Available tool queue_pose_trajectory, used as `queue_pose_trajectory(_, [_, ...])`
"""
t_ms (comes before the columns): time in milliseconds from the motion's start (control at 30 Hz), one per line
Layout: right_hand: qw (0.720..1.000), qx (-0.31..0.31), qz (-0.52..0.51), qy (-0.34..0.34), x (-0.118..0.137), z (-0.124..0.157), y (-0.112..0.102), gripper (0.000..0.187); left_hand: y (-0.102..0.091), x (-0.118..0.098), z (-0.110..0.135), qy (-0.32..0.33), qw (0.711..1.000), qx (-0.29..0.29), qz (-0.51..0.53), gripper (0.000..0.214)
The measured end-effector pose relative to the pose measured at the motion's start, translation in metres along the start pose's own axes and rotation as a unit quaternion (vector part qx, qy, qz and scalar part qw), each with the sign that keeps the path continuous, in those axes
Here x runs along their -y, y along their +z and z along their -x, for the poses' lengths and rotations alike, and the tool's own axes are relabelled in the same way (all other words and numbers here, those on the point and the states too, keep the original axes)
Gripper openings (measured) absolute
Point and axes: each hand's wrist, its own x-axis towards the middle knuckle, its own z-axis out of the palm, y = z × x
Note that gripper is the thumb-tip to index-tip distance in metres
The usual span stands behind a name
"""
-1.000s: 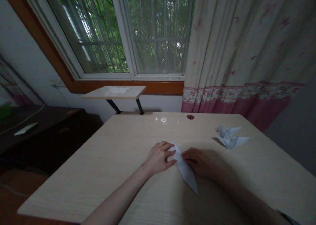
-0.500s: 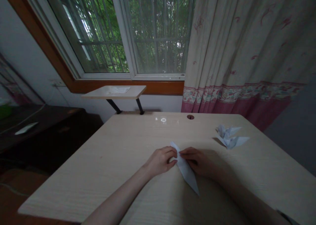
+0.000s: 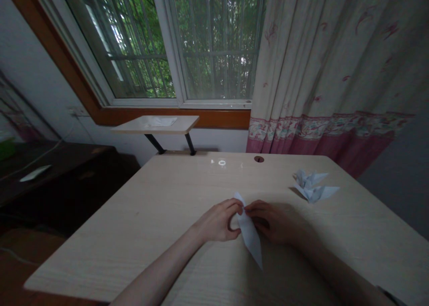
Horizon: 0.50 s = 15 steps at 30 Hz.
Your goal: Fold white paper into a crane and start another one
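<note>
A long, narrow piece of folded white paper point(image 3: 250, 234), pointed at both ends, is held between my two hands over the pale wooden table point(image 3: 161, 198). My left hand point(image 3: 223, 221) grips its left edge, fingers curled and thumb lower down against the paper. From the other side, my right hand point(image 3: 270, 221) pinches the paper near its upper part; the thumb is partly hidden in shadow. The lower tip points down toward me. To the right lie folded white paper cranes point(image 3: 313, 187), close together and apart from my hands.
A small raised shelf point(image 3: 130, 125) on black legs stands at the back left, with white paper point(image 3: 162, 121) on it. A round cable hole point(image 3: 258, 159) sits near the table's back edge. Behind are a window and a floral curtain point(image 3: 295, 73). A dark side table point(image 3: 67, 151) stands left.
The folded paper has turned to a more upright angle, its lower tip shifting left and its upper tip slightly right. My left thumb has moved lower along the paper.
</note>
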Motion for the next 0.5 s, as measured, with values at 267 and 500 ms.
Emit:
queue_pose_trajectory(267, [0.999,0.046,-0.015,-0.004,0.0042,-0.0014,-0.0065,0.041,-0.001,0.0019,0.0002,0.012,1.0,0.005,0.02,0.033])
queue_pose_trajectory(500, [0.998,0.06,0.0,-0.003,0.0071,-0.0035,-0.0083,0.028,-0.0019,0.0044,0.0013,0.022,0.999,0.005,0.031,0.024])
